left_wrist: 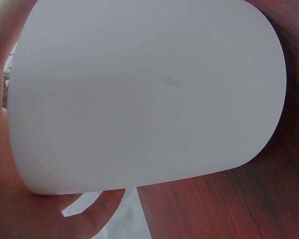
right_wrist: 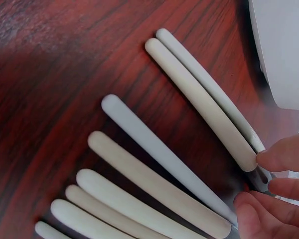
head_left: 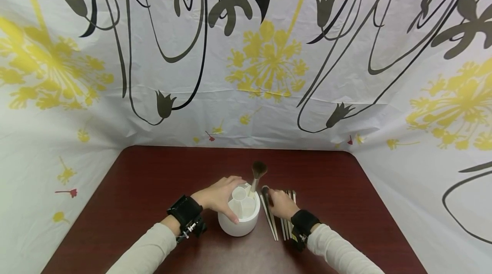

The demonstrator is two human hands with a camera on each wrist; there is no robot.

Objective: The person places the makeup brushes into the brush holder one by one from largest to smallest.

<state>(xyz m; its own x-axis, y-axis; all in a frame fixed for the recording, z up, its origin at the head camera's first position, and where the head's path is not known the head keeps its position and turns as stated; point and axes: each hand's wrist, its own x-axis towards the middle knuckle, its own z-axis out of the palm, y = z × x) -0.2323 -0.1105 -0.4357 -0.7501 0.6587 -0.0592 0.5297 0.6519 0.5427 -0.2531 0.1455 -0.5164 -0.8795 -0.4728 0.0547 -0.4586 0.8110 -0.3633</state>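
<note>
A white round brush holder (head_left: 238, 226) with several compartments stands on the table. My left hand (head_left: 216, 193) grips it from the left, thumb on the near side and fingers over the far rim. The holder's smooth wall (left_wrist: 149, 99) fills most of the left wrist view. One makeup brush (head_left: 259, 170) with dark, fluffy bristles stands tilted in a back compartment. Right of the holder, my right hand (head_left: 283, 205) pinches a beige-handled makeup brush (right_wrist: 202, 107) near its metal ferrule. This brush lies beside another pale-handled brush (right_wrist: 209, 82).
Several more makeup brushes (right_wrist: 154, 189) lie in a row under and beside my right hand, with pale handles towards me. The dark red wooden table (head_left: 184, 163) has rounded far corners. A patterned white cloth (head_left: 269, 120) hangs behind it.
</note>
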